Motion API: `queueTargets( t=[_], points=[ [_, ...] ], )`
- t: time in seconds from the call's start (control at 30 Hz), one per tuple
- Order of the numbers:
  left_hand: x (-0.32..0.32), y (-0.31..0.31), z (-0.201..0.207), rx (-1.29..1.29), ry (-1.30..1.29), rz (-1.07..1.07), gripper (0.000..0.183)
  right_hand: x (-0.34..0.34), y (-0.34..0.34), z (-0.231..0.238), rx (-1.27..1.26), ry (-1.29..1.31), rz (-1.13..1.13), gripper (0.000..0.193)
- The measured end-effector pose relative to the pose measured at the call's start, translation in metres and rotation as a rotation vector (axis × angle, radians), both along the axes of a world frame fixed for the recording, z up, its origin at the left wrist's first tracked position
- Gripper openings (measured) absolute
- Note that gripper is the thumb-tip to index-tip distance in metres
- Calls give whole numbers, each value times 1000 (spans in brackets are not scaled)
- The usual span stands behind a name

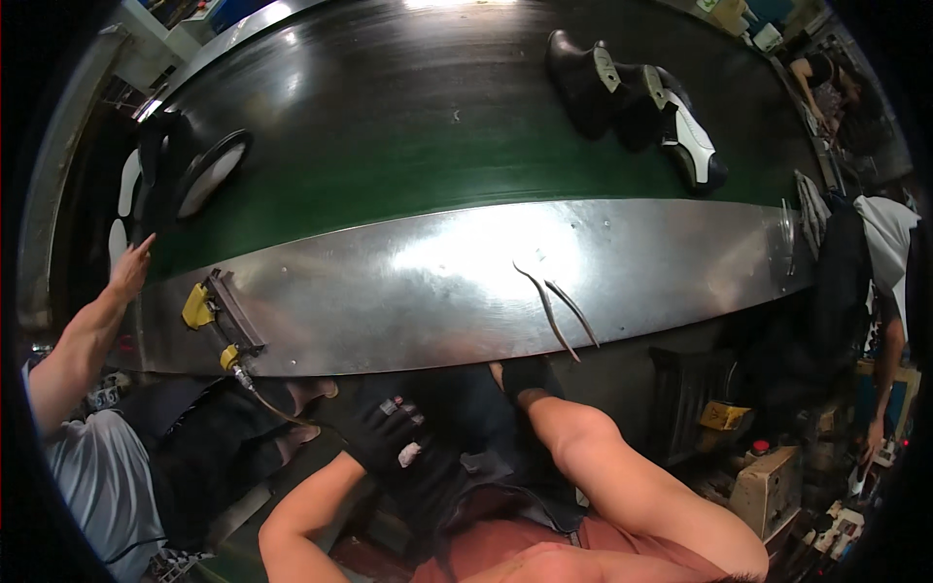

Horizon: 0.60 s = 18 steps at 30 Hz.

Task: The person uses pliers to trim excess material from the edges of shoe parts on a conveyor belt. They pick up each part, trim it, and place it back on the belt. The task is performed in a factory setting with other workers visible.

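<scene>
My left hand (388,429), in a dark glove, is in front of my body below the metal table edge. Its fingers are curled against something dark that merges with my clothing. My right hand (531,376) is also dark-gloved and close to the table's front edge; one bare fingertip shows, while the other fingers are lost in shadow. I cannot make out what lies between my hands. Beyond them, a pair of metal pincers (561,311) with curved handles rests on the metal tabletop (428,325). To the left lies a yellow and dark staple gun (222,316) with a hose.
Behind the metal strip runs a green-black conveyor belt (437,136). Black boots (585,83) and a white-soled shoe (694,144) lie on its right; more white-soled shoes (214,175) are at left. A co-worker's hand (131,269) reaches there. Another person's arm (886,369) is at right.
</scene>
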<state>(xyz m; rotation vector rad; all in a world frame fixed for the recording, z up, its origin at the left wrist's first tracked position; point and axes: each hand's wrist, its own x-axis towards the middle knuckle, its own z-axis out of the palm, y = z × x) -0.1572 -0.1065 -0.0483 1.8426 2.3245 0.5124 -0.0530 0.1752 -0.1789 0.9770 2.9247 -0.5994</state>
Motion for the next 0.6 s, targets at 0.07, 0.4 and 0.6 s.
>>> queueTargets(
  t=[0.07, 0.4, 0.6],
  points=[
    [-3, 4, 1, -41, 4, -7, 44, -2, 10, 9, -141, -128, -17, 61],
    [-2, 3, 2, -2, 6, 20, 43, 3, 2, -26, -79, -45, 31, 62],
    [0, 5, 6, 20, -35, 25, 43, 5, 0, -38, -132, 2, 55, 62]
  ],
)
